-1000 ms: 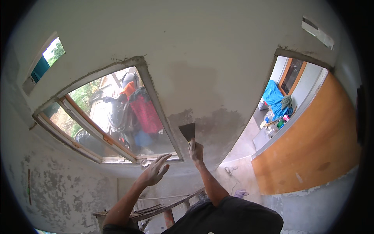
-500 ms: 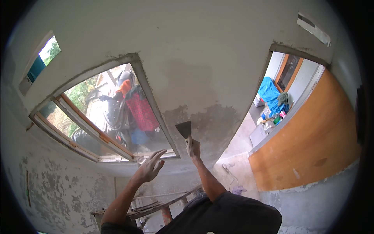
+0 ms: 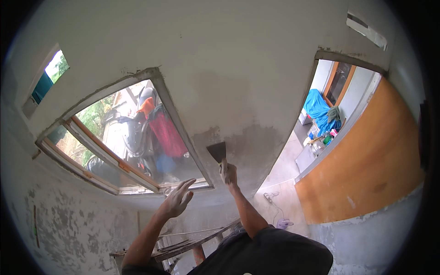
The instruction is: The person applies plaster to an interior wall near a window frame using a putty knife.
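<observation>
My right hand (image 3: 228,175) is closed around the handle of a putty knife (image 3: 217,151), its wide dark blade pointing up toward the wall (image 3: 256,142). Behind the blade the wall shows a darker grey patch with a ragged upper edge below pale coating. Whether the blade touches the surface I cannot tell. Dusted with white powder, my left hand (image 3: 176,201) is open and holds nothing. Its fingers reach toward the lower right corner of the window frame (image 3: 137,187).
Below my arms stands a wooden trestle or scaffold (image 3: 192,246). Through the window a parked motorbike (image 3: 133,130) and a red cloth (image 3: 168,135) show. At right are a doorway with a blue cover (image 3: 321,110), an orange-brown wooden panel (image 3: 362,169) and a cord on the floor.
The view has shifted slightly, so the window sits a little lower. Both hands keep nearly the same pose, and the putty knife is still in my right hand.
</observation>
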Available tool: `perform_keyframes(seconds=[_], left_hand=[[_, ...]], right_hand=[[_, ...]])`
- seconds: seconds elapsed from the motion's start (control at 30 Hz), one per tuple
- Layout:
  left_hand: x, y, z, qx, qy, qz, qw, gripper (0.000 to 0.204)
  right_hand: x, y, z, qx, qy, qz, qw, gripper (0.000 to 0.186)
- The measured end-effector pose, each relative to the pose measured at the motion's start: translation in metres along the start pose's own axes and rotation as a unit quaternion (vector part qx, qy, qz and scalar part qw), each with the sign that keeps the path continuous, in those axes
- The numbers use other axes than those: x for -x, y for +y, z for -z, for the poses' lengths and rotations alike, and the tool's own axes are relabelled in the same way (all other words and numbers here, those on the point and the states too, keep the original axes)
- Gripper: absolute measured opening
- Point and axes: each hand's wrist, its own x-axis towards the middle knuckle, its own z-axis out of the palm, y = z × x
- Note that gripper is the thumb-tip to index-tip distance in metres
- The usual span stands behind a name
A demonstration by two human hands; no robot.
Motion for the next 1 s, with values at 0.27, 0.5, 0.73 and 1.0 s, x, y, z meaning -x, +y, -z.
perform_keyframes(seconds=[0.27,0.5,0.73,1.0], left_hand=[[0.001,0.0,-0.002,0.015,-0.022,0.018,0.999,0.047],[0.006,-0.006,-0.001,0.012,-0.008,0.018,1.0,0.046],[0.002,-0.005,-0.003,0.023,-0.027,0.023,0.999,0.046],[0.002,-0.007,0.0,0.009,-0.002,0.021,1.0,0.047]], right_hand=[[-0.009,-0.018,-0.007,-0.029,0.037,0.07,0.996,0.062],[-0.002,-0.052,0.002,0.002,0.0,0.007,1.0,0.066],[-0.008,-0.022,-0.006,0.015,-0.004,0.015,1.0,0.066],[-0.001,-0.038,-0.008,-0.06,-0.025,-0.02,0.998,0.067]])
